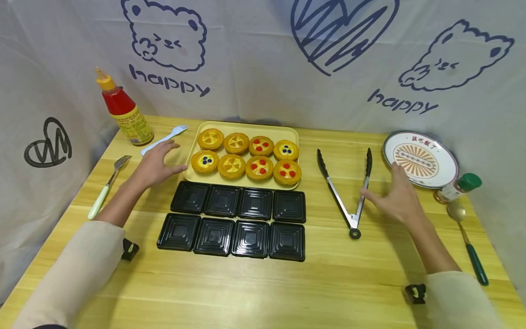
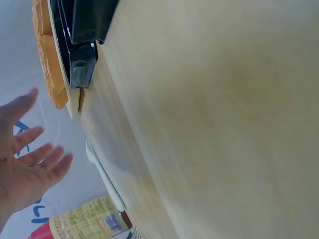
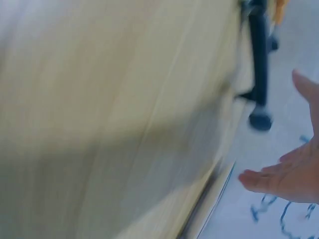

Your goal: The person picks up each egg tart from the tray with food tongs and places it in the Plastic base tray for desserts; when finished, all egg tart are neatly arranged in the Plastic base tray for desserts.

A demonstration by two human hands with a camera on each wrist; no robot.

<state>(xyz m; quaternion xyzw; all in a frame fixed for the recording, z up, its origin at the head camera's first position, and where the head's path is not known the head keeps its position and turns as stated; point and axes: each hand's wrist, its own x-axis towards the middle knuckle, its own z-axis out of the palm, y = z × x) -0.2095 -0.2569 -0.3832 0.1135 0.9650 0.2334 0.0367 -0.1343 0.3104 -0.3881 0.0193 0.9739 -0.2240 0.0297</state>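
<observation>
My left hand [image 1: 158, 163] hovers at the left end of the yellow tray [image 1: 242, 125], thumb toward its corner, fingers spread and holding nothing. On the tray sit two rows of tarts [image 1: 232, 166] topped with yellow wedges, red pieces or dark blue berries. Directly in front of the tray lie two rows of black square plastic trays [image 1: 249, 239]. My right hand [image 1: 396, 197] is held with fingers extended and thumb apart, between the splayed tongs [image 1: 339, 198] and the white patterned plate [image 1: 445, 169]. Its thumb overlaps the right arm of the tongs in the head view.
At the back left stands a red sauce bottle [image 1: 127, 112], with a pale blue fork [image 1: 166, 138] beside it. A green-handled fork [image 1: 107, 187] lies further left. To the right are a green-capped spice jar [image 1: 456, 188] and a spoon [image 1: 468, 242]. A printed cloth hangs behind.
</observation>
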